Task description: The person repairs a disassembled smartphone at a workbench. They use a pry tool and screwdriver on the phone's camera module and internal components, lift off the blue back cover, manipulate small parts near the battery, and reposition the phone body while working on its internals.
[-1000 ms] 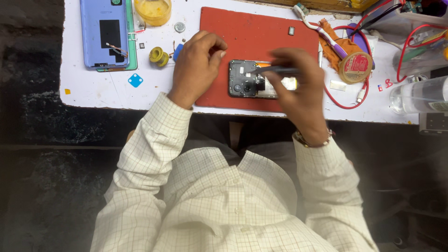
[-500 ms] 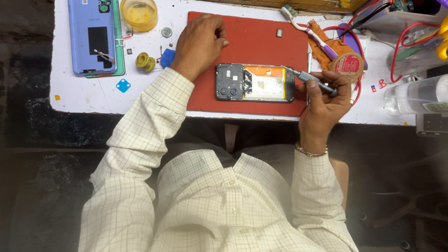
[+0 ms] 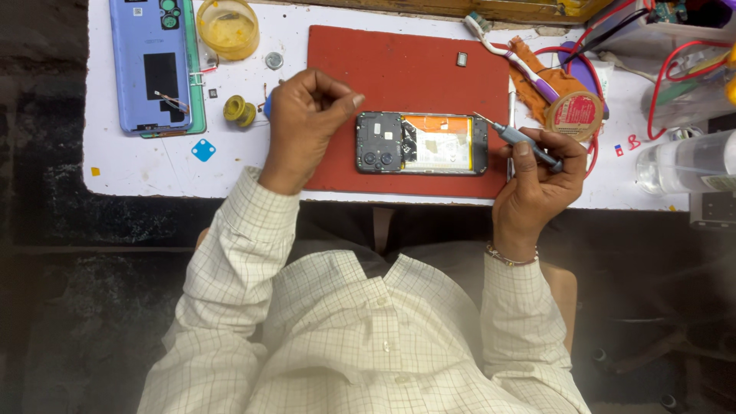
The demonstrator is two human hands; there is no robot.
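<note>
Now the right hand (image 3: 537, 180) grips a screwdriver (image 3: 521, 142) beside the opened phone (image 3: 422, 143); the left hand (image 3: 307, 123) is curled shut, apparently empty. A slip could gouge the exposed battery.

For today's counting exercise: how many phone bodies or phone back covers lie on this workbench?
2: an opened dark phone with orange interior on the red rectangular mat, and a lilac back cover at the far left. Others could be hidden.

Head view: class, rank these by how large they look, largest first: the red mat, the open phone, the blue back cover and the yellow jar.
1. Red mat
2. Blue back cover
3. Open phone, somewhat smaller than the cover
4. Yellow jar
All lie on one table, so nearness hardly skews it.
</note>
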